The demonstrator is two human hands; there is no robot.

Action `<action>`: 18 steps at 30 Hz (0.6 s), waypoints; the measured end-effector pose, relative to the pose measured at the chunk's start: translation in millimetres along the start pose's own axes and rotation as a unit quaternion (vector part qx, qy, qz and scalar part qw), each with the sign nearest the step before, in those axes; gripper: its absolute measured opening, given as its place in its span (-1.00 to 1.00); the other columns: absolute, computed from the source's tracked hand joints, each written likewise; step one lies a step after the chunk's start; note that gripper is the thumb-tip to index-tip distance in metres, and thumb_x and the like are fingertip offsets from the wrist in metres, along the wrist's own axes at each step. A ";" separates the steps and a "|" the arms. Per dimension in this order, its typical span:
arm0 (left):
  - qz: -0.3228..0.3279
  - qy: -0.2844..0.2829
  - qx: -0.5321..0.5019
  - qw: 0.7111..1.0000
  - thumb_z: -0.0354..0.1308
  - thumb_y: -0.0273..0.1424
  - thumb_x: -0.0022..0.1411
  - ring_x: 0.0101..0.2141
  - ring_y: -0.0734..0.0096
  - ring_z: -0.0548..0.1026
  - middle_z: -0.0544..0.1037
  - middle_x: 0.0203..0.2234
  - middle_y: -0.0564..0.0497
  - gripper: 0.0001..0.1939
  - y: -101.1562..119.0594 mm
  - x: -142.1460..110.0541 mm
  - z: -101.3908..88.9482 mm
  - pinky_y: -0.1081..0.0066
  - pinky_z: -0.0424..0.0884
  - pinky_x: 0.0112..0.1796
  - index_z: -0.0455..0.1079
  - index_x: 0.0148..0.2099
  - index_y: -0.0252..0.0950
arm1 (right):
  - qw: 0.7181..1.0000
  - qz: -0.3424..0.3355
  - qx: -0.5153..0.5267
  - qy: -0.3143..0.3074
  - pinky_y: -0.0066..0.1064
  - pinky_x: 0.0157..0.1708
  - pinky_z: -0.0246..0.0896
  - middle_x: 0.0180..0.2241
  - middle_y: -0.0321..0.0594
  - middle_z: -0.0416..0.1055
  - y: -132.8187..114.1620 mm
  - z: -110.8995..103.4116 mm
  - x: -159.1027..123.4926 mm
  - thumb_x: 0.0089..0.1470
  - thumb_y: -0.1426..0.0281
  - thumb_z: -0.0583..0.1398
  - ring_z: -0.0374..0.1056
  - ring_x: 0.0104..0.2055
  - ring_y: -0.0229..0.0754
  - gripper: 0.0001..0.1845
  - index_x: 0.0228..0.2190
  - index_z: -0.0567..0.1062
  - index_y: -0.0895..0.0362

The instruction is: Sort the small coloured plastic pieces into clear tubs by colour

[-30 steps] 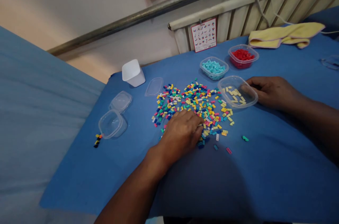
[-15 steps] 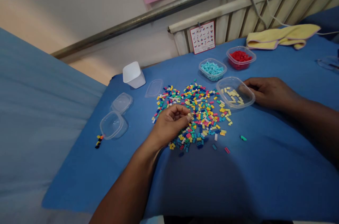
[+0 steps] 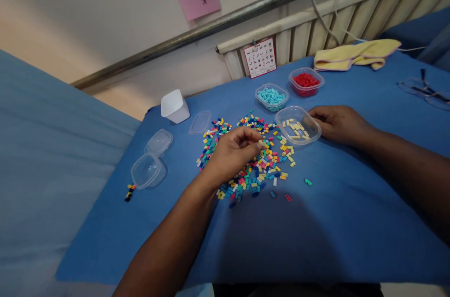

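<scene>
My left hand hangs over the spread of small coloured toy bricks, thumb and fingertips pinched on a pale yellow brick, only partly visible. My right hand grips the right side of a clear plastic container. Several pale yellow bricks lie on that container's bottom. Behind it stand a clear tub of light blue bricks and another tub of red ones.
At left are an empty clear container, clear lids, a white box and a small dark brick figure. A yellow cloth and glasses lie at right. A picture card leans by the radiator.
My left hand has moved right, toward the clear container, with the pale yellow brick between its fingertips. My right hand stays at the container. The whole view has shifted slightly.
</scene>
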State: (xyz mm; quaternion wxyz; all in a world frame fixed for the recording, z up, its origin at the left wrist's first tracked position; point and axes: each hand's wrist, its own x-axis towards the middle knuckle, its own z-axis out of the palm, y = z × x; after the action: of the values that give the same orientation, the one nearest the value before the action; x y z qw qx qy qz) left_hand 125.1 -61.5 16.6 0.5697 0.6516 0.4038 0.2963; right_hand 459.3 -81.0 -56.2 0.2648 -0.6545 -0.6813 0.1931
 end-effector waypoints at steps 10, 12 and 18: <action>0.126 -0.027 0.095 0.987 0.33 -0.33 0.43 -0.13 0.31 0.67 0.73 -0.14 -0.08 -0.70 20.3 50.6 26.7 0.33 0.58 -0.09 0.61 0.15 -0.29 | 1.000 -0.025 -0.004 0.000 -0.28 -0.27 0.34 -0.20 -0.21 0.76 7.4 2.4 3.1 0.36 0.02 0.13 0.62 -0.22 0.00 -0.56 -0.17 0.74 -0.05; 0.140 -0.014 0.203 0.969 0.27 -0.32 0.48 -0.14 0.30 0.68 0.74 -0.14 -0.07 -0.77 15.8 34.7 5.6 0.29 0.60 -0.06 0.65 0.08 -0.28 | 1.000 -0.023 -0.006 -0.002 -0.29 -0.28 0.33 -0.19 -0.20 0.76 7.8 2.2 3.6 0.35 0.01 0.14 0.62 -0.21 0.00 -0.56 -0.16 0.74 -0.04; 0.224 -0.111 0.467 0.848 0.11 -0.41 0.60 0.12 0.11 0.69 0.73 0.09 -0.19 -0.70 -16.1 -37.0 -19.1 0.10 0.65 0.17 0.65 0.15 -0.33 | 1.000 0.001 -0.012 -0.017 -0.29 -0.28 0.35 -0.17 -0.18 0.76 5.1 0.1 3.2 0.34 0.03 0.18 0.62 -0.20 0.01 -0.58 -0.12 0.75 -0.04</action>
State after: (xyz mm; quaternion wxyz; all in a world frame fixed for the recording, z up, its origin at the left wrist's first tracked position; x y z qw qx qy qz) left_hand 87.5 -83.5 6.8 0.1573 0.9422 0.2714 0.1176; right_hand 463.3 -77.5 -59.0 0.2455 -0.6546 -0.6875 0.1965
